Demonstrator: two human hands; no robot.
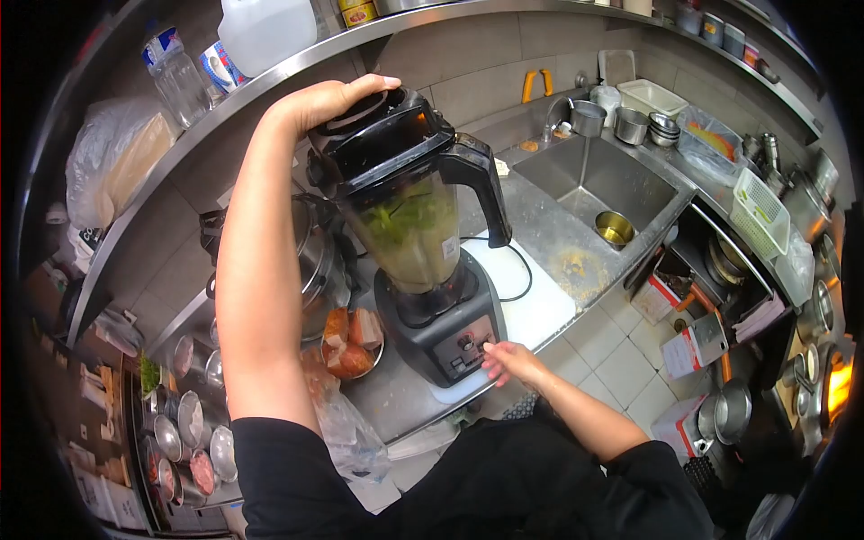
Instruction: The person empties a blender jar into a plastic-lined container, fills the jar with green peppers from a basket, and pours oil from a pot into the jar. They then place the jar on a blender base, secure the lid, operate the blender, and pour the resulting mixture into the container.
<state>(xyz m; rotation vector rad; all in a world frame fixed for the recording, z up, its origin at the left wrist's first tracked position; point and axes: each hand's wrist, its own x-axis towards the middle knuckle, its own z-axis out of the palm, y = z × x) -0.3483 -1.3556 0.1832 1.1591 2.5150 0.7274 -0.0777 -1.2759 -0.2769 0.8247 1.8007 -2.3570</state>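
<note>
1. Steel counter (558,225) runs along the kitchen wall, with a sink (598,175) set into it and a shelf (297,58) above.
2. Your blender (427,243) stands on the counter right in front of you, on a white board (540,310).
3. Its jar (409,229) is full of a green and cloudy mix.
4. Your left hand (337,99) lies flat on the black lid (382,130), fingers spread, pressing down on top. It is not wrapped around anything.
5. Your right hand (508,360) is down low at the blender's base. Its fingertips touch the front panel near the knob (466,343). The fingers are loose, not gripping anything.
6. Your two hands are well apart, one on top of the blender and one at the bottom.
7. Just left of the base sits a bowl (351,346) with orange chunks of food in it.
8. Behind the blender is a big steel pot (315,256).
9. Inside the sink sits a small round tin (615,229). Water runs from the tap (558,108) into the sink.
10. Small steel cups (630,126) and a white tub (652,94) stand at the back of the sink.
11. A plastic bottle (175,81) and a white jug (265,31) stand on the shelf.
12. Round steel pots (184,423) with food sit in a row at your far left.
</note>
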